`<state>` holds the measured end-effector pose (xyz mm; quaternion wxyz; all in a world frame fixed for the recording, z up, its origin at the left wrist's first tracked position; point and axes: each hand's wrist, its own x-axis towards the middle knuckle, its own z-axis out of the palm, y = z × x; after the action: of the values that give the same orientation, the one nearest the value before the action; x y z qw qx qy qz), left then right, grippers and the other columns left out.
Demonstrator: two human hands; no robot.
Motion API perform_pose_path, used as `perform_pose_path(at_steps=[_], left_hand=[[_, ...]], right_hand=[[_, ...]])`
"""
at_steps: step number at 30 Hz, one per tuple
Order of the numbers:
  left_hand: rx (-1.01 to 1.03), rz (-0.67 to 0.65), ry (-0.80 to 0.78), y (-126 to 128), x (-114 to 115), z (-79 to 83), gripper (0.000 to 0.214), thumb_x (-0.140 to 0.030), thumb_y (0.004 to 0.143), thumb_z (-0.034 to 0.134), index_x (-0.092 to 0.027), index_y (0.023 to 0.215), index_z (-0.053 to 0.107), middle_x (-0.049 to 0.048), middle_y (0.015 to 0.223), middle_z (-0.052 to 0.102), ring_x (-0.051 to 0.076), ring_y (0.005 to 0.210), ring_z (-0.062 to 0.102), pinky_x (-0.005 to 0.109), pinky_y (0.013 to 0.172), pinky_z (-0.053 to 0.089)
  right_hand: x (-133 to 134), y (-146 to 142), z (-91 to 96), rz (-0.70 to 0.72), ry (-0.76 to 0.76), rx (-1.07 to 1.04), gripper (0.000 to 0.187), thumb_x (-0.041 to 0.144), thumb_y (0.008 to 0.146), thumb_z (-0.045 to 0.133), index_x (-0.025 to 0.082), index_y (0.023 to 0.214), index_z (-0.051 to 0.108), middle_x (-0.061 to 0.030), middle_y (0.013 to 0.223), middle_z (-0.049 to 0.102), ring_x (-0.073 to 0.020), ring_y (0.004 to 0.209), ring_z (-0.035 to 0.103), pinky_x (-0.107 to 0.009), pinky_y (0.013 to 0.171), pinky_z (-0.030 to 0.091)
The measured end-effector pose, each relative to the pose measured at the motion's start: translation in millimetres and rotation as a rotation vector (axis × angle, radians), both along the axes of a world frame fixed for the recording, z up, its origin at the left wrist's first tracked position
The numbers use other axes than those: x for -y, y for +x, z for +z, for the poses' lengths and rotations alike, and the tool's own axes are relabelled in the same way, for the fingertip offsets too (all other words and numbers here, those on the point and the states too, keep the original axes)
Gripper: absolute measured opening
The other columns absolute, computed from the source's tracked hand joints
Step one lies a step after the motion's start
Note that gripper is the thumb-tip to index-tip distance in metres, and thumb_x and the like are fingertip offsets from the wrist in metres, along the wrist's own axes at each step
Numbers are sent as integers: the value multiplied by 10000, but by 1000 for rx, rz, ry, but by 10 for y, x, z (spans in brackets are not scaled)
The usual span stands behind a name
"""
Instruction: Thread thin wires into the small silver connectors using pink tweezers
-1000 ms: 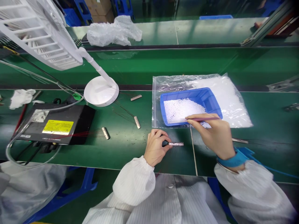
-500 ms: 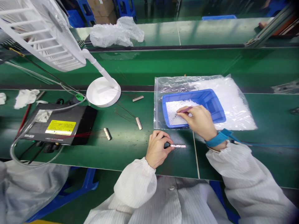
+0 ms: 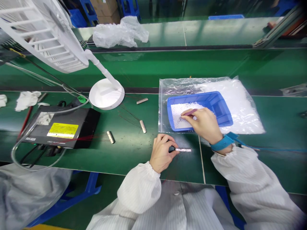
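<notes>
Thumb and fingers of my left hand point(image 3: 163, 153) pinch the left end of a small silvery bar-shaped part point(image 3: 184, 149), which lies level at the bench top. Fine dark wires trail over that hand. My right hand point(image 3: 203, 123) grips purple tweezers point(image 3: 191, 112) above a blue plastic bin point(image 3: 222, 111). The tweezer tips reach down to tiny white pieces point(image 3: 177, 111) with dark specks in the bin's left part. A blue strap point(image 3: 222, 142) circles the right wrist. Under the bin is a clear zip bag point(image 3: 242, 105) full of white material.
Several similar bars, one a wired bar point(image 3: 142, 126), lie on the green bench point(image 3: 129, 153) to the left. Beyond them stands a white fan point(image 3: 106, 95). A black box with a yellow label point(image 3: 62, 131) and looping tubes occupies the left side; another person's grey garment point(image 3: 31, 191) is beside it.
Almost nothing differs. Both hands keep their places, and the tweezer tips stay among the white pieces with at most a slight shift. The whole view has drifted a little.
</notes>
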<state>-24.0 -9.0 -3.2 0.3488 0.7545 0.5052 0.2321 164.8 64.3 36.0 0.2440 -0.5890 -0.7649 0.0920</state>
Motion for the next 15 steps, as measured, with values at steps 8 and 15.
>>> perform_pose_path(at_steps=[8, 15], left_hand=[[3, 2, 10, 1, -3, 1, 186, -165, 676, 794, -225, 788, 657, -28, 936, 625, 186, 979, 475, 337, 821, 343], [-11, 0, -17, 4, -8, 29, 171, -165, 685, 785, -229, 784, 660, -23, 943, 629, 192, 980, 476, 343, 830, 348]], right_hand=[[-21, -3, -5, 24, -20, 1, 209, 368, 860, 555, 213, 814, 687, -24, 826, 727, -210, 760, 657, -343, 762, 433], [20, 36, 25, -28, 28, -2, 199, 365, 862, 555, 223, 849, 694, -10, 878, 729, -211, 824, 657, -338, 766, 426]])
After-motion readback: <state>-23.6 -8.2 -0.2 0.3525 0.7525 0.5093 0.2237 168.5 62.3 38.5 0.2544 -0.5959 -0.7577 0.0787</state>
